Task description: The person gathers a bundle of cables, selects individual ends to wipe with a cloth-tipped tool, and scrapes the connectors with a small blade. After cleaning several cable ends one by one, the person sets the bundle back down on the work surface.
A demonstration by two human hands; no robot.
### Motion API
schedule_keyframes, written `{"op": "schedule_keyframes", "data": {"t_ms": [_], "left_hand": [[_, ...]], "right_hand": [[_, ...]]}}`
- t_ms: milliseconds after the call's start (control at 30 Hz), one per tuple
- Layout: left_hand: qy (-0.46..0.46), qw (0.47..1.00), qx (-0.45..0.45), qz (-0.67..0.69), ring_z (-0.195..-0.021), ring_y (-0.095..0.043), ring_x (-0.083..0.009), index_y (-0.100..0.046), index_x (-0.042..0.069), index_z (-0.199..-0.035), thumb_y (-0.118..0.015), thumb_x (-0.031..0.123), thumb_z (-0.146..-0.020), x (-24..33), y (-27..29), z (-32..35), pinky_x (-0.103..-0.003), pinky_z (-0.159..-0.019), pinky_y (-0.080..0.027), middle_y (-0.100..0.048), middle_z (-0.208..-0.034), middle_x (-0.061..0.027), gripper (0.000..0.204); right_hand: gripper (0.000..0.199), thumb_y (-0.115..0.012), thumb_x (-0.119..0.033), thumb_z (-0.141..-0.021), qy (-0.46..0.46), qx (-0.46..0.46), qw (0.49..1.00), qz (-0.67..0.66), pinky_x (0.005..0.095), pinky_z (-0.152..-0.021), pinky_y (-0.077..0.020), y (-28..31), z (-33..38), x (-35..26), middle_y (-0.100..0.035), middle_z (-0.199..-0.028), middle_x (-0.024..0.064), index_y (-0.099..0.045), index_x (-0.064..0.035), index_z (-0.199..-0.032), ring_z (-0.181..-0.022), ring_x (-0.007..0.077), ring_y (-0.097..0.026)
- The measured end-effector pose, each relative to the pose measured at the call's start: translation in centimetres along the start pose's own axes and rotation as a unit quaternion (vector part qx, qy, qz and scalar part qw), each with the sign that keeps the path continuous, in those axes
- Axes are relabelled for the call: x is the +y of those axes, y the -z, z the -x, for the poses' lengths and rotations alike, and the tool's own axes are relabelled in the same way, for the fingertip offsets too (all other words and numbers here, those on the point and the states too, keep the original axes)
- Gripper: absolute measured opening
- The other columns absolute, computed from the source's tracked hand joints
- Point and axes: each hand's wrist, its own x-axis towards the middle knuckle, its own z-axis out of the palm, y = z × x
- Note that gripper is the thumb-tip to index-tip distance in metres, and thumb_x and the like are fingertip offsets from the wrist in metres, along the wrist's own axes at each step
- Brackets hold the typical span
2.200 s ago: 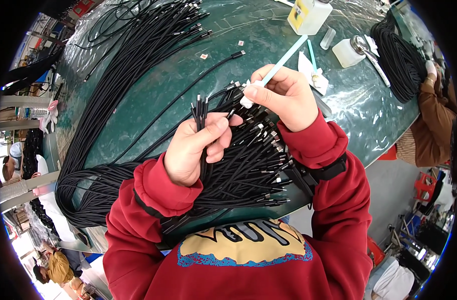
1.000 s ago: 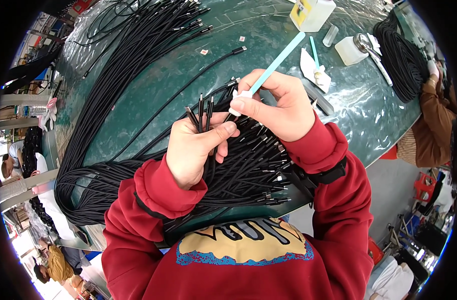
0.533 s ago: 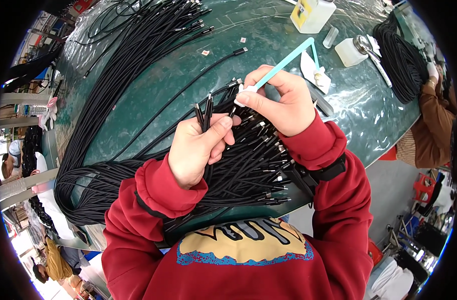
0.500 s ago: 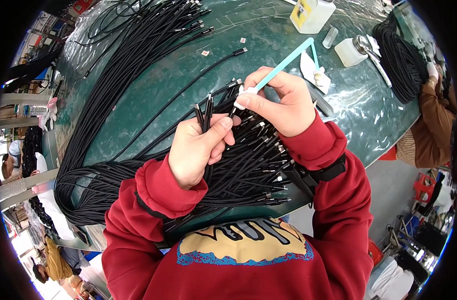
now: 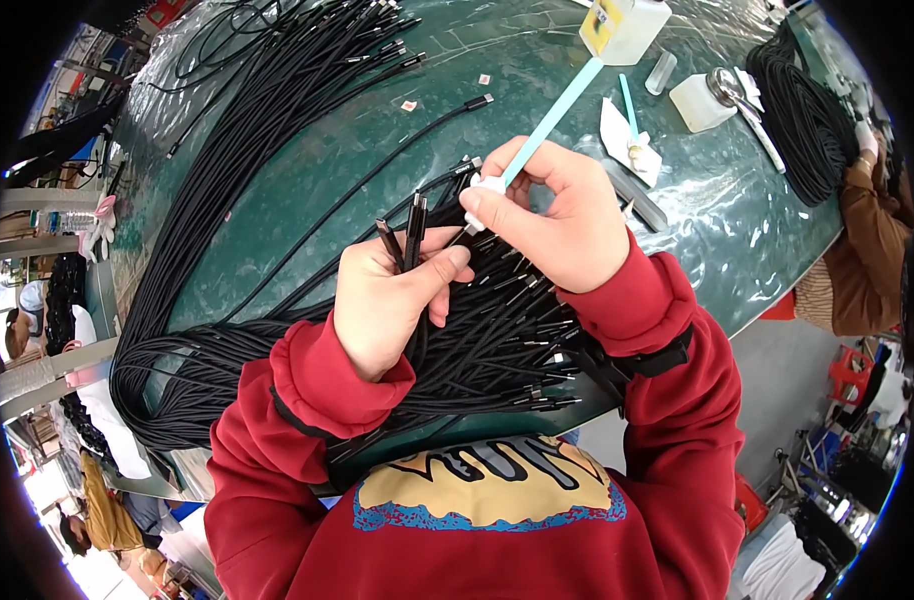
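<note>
Appears to be at a wiping step: working a white wad (image 5: pixel 485 188), at the end of a light blue stick (image 5: pixel 557 122), onto the tip of one black connector (image 5: pixel 460 239). Pinched tightly in the right hand (image 5: pixel 562 215), between thumb and fingers, at the wad itself; seemingly touching the connector, though too small to be sure. Closed likewise in the left hand (image 5: pixel 382 295), with thumb pressed over bent fingers: that connector, plus a few other plug ends (image 5: pixel 415 222) standing up beside the thumb (easily mixed up, presumably, wiped with unwiped). Held aloft over the cable pile (image 5: pixel 487 335), toward the near edge of the counter (image 5: pixel 307 185).

Calls next, most likely, for light, steady pressure and a small turn to reach the other faces, then for rolling another plug forward without losing grip on the rest.

As for writing, see a yellow label (image 5: pixel 601 26) on the white bottle (image 5: pixel 635 32), toward the far edge: angled away, not legible. See also small paper squares (image 5: pixel 409 106) with reddish marks, well in from the left edge, and pale print on a loose plug (image 5: pixel 465 165) just beyond the hands. Cannot make out wording or brand on any of these.
</note>
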Motion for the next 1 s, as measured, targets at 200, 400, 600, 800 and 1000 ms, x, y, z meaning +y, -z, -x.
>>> {"op": "schedule_keyframes", "data": {"t_ms": [200,400,600,800,1000], "left_hand": [[0.001,1.0,-0.016,0.0,-0.047,-0.047,-0.0085,-0.055,-0.007,-0.096,-0.056,0.006,-0.078,-0.1,0.2,0.2,-0.019,-0.042,-0.038,-0.058,-0.07,-0.0099,0.022],[-0.047,0.995,-0.073,-0.053,-0.061,-0.045,-0.0074,-0.05,-0.006,-0.107,-0.044,0.02,-0.087,0.1,0.2,0.2,-0.02,-0.056,-0.039,-0.056,-0.08,-0.0069,0.034],[-0.051,0.998,-0.021,0.01,-0.057,-0.04,-0.0053,-0.049,-0.001,-0.111,-0.04,0.025,-0.089,-0.3,0.0,0.2,-0.017,-0.052,-0.034,-0.053,-0.074,-0.0011,0.035],[-0.023,0.983,-0.119,0.138,-0.049,-0.034,-0.0053,-0.045,-0.003,-0.108,-0.036,0.028,-0.089,0.3,1.0,0.4,-0.018,-0.041,-0.029,-0.043,-0.067,0.0005,0.037],[0.073,0.943,-0.131,0.296,-0.045,-0.033,-0.0065,-0.045,0.0,-0.099,-0.038,0.026,-0.089,0.2,1.4,-0.4,-0.019,-0.038,-0.026,-0.04,-0.061,-0.0001,0.029]], "right_hand": [[0.009,-0.061,-0.006,-0.074,-0.006,0.022,1.0,-0.016,0.0177,-0.054,-0.0355,0.1,0.0,-0.1,-0.052,-0.066,-0.003,-0.053,-0.0019,-0.076,-0.059,0.0038,-0.044],[0.008,-0.06,-0.004,-0.074,0.019,0.086,0.993,-0.075,0.0185,-0.059,-0.0365,1.2,-0.2,0.4,-0.052,-0.07,-0.0021,-0.053,-0.0022,-0.076,-0.063,0.0046,-0.045],[0.009,-0.061,-0.004,-0.073,0.024,0.079,0.993,-0.09,0.0196,-0.062,-0.0371,1.3,-0.2,0.4,-0.051,-0.071,-0.0013,-0.052,-0.0023,-0.076,-0.067,0.0059,-0.046],[0.01,-0.061,-0.005,-0.073,0.026,0.075,0.992,-0.096,0.0199,-0.062,-0.0373,1.5,-0.2,0.4,-0.052,-0.071,-0.0014,-0.052,-0.0024,-0.076,-0.067,0.0061,-0.047],[0.011,-0.062,-0.006,-0.073,0.014,0.058,0.993,-0.104,0.02,-0.062,-0.0374,1.6,-0.1,0.3,-0.052,-0.071,-0.0015,-0.052,-0.0028,-0.076,-0.068,0.0061,-0.046]]}}
